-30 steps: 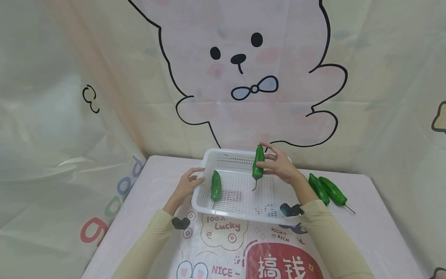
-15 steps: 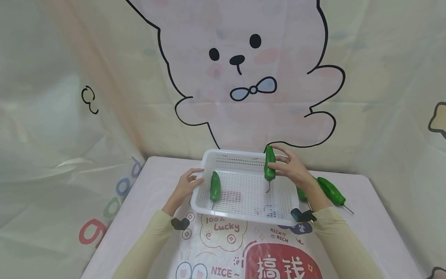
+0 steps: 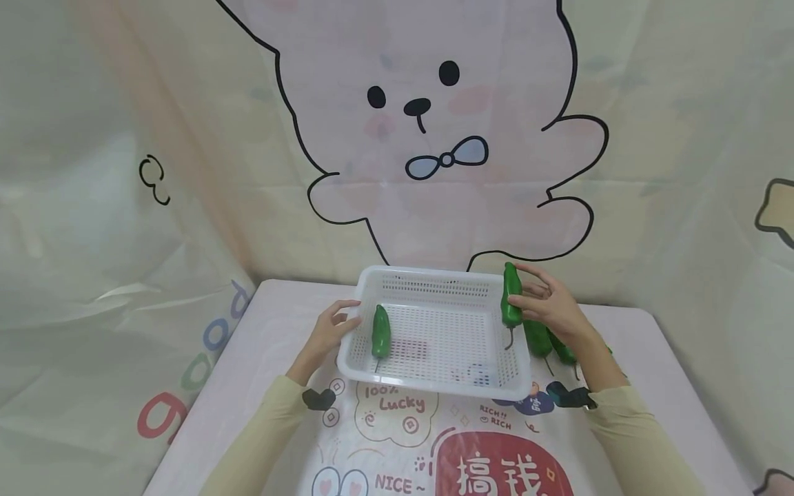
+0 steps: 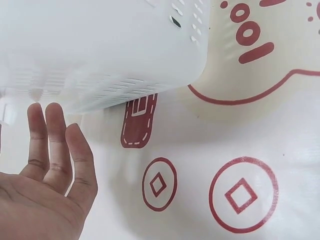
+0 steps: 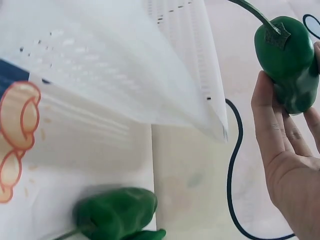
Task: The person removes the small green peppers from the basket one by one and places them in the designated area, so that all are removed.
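A green chili pepper (image 3: 511, 296) stands nearly upright, stem down, in my right hand (image 3: 552, 306), pinched by the fingers above the basket's right rim. In the right wrist view the held pepper (image 5: 285, 50) is beside the basket wall. My left hand (image 3: 329, 334) holds the left rim of the white plastic basket (image 3: 434, 384); in the left wrist view its fingers (image 4: 57, 145) touch the outer wall, the thumb unclear. Inside the basket, at the left, lies another green chili pepper (image 3: 381, 332).
Right of the basket, more green chili peppers (image 3: 537, 337) lie on the table, partly covered by my right hand and forearm. A printed cloth (image 3: 409, 441) covers the white table. Behind it hangs a curtain (image 3: 434, 213) with a cartoon bear.
My right hand has moved right with the pepper, from over the basket's interior to its right rim. The left hand stays on the left rim. The other pepper inside has not moved.
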Demonstrator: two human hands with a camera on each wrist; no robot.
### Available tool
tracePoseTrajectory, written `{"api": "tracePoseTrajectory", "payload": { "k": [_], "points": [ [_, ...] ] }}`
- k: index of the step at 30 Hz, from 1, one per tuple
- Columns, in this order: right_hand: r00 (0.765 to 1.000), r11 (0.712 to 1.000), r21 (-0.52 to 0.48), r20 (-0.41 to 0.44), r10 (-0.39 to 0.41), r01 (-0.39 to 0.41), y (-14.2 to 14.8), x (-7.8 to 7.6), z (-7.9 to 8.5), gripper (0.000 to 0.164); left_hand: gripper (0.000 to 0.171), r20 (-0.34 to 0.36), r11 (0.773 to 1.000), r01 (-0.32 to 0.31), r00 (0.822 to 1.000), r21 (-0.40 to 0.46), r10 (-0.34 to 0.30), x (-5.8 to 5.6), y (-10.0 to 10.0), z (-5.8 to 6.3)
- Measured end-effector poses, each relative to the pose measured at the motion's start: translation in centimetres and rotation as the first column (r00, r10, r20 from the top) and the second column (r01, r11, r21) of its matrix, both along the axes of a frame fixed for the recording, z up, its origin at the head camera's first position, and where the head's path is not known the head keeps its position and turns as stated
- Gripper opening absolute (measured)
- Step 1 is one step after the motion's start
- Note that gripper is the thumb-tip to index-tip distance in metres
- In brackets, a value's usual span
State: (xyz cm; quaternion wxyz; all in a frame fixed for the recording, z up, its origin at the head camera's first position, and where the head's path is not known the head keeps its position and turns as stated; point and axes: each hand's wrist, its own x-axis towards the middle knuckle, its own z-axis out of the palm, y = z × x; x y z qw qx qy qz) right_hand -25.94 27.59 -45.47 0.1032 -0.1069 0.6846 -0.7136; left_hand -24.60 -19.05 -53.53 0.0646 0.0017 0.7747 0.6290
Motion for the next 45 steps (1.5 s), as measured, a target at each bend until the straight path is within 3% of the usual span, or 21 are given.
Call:
{"api": "tracePoseTrajectory", "payload": {
  "k": [8,18,27,30,36,45],
  "points": [
    [0.998,0.997,0.041,0.023,-0.066,0.065,2.6,1.1,0.1,0.074,0.044,0.003,1.000,0.002,1.000,-0.003,-0.002,0.1,-0.1,-0.1],
    [0.994,0.993,0.051,0.002,-0.109,0.108,6.6,2.2,-0.7,0.061,0.046,-0.002,1.000,0.001,1.000,-0.029,-0.001,0.0,-0.1,-0.2],
    [0.974,0.937,0.265,-0.082,-0.212,0.226,10.0,3.2,-1.9,0.055,0.045,0.009,1.000,0.002,1.000,-0.026,-0.002,0.0,0.0,-0.1],
    [0.968,0.927,0.278,-0.099,-0.232,0.251,11.0,3.5,-2.2,0.053,0.046,0.007,1.000,0.001,1.000,-0.028,-0.001,0.0,0.0,-0.3],
    [0.966,0.945,0.200,-0.063,-0.251,0.259,12.9,4.0,-2.8,0.050,0.045,0.010,1.000,0.006,1.000,-0.027,-0.006,-0.1,-0.1,-0.4],
    [0.956,0.884,0.366,-0.071,-0.286,0.291,15.4,4.6,-3.0,0.051,0.044,0.003,1.000,0.017,1.000,-0.002,-0.017,0.0,-0.1,-0.4]
  ]
}}
